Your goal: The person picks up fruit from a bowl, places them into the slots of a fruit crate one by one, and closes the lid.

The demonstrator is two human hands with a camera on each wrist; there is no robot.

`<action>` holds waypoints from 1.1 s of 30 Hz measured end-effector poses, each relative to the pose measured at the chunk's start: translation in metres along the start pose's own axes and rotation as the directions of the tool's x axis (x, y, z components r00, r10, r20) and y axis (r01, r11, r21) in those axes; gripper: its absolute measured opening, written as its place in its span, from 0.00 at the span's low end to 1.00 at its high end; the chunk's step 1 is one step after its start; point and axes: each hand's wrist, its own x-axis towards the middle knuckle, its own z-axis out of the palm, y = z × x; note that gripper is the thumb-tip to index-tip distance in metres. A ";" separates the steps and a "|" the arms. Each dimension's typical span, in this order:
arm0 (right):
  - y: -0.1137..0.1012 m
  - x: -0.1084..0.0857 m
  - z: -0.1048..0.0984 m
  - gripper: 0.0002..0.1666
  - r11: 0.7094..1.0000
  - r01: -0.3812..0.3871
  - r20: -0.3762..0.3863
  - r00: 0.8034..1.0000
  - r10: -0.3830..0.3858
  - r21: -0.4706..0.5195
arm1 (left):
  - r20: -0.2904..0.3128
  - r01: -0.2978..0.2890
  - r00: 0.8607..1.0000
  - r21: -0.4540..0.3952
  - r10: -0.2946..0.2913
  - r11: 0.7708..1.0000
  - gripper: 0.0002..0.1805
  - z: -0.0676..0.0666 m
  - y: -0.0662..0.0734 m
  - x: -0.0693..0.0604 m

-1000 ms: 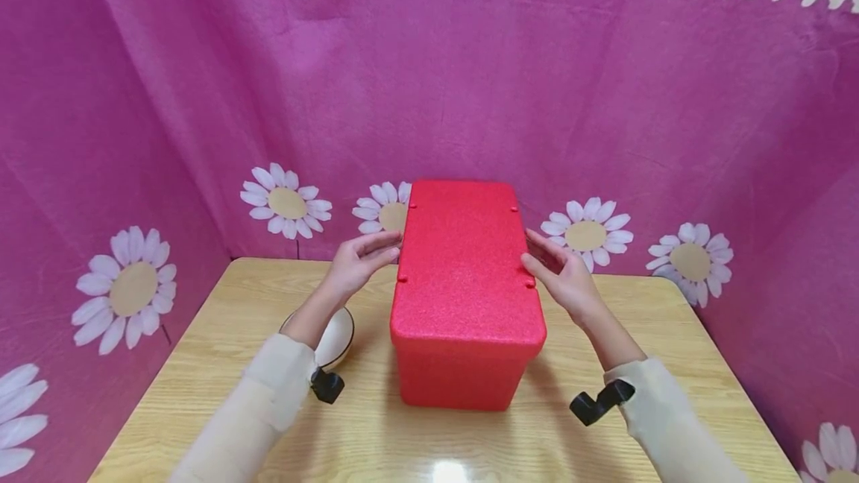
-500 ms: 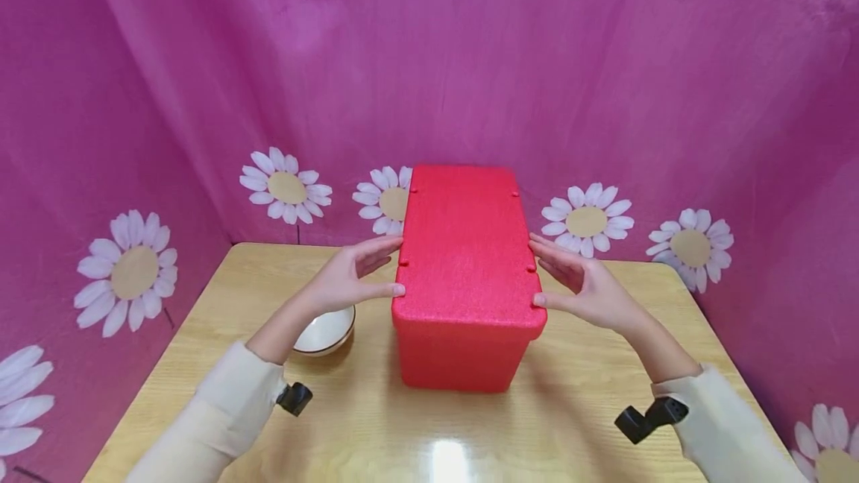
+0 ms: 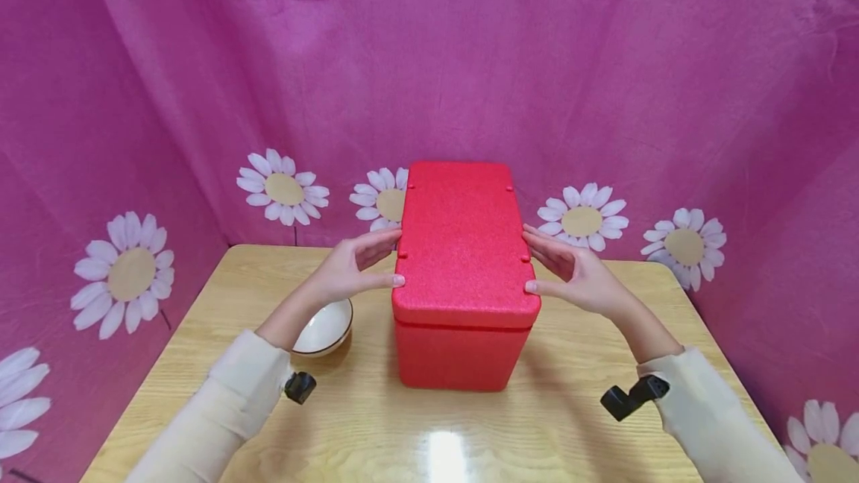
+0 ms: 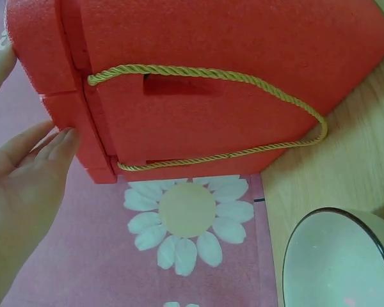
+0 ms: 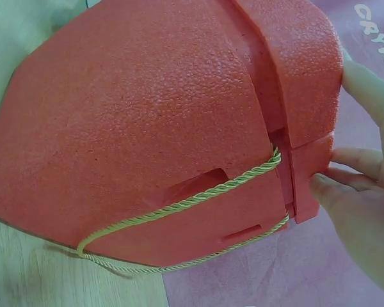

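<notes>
A red foam box (image 3: 456, 360) stands on the table, topped by a matching red lid (image 3: 466, 244). Both my hands touch the lid from its sides. My left hand (image 3: 345, 270) lays fairly straight fingers along the left edge, its thumb near the front corner. Opposite it, my right hand (image 3: 577, 282) touches the right edge in the same way. A narrow dark line shows between lid and box at the front; the wrist views also show a gap there. Gold rope handles hang on both sides: the left rope (image 4: 243, 78) and the right rope (image 5: 198, 198).
A white bowl (image 3: 325, 330) with a dark rim stands left of the box, partly behind my left forearm. The wooden table (image 3: 362, 431) backs onto a pink curtain (image 3: 463, 58) printed with daisies, which also closes in both sides.
Both hands shifted from farther along the lid's sides towards its front corners, thumbs spreading from the fingers. Between half a second ago and now, a dark line appeared under the lid's front edge.
</notes>
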 end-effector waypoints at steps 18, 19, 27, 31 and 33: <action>-0.013 0.009 -0.004 0.48 0.909 0.063 -0.026 0.996 -0.081 -0.412 | 0.089 -0.050 0.996 0.448 0.012 0.893 0.47 -0.008 0.023 0.017; -0.017 0.014 -0.006 0.49 0.887 0.069 -0.016 0.996 -0.085 -0.457 | 0.105 -0.066 0.994 0.478 0.017 0.876 0.48 -0.009 0.027 0.021; -0.035 0.043 -0.011 0.49 0.814 0.127 0.175 0.984 -0.031 -0.567 | 0.283 -0.147 0.958 0.601 -0.037 0.786 0.47 -0.007 0.041 0.048; -0.036 0.043 -0.008 0.48 0.778 0.151 0.202 0.979 -0.031 -0.610 | 0.312 -0.153 0.947 0.651 -0.078 0.744 0.46 -0.006 0.043 0.049; -0.037 0.042 -0.006 0.46 0.753 0.173 0.209 0.977 -0.048 -0.635 | 0.333 -0.168 0.939 0.665 -0.088 0.728 0.46 -0.008 0.045 0.049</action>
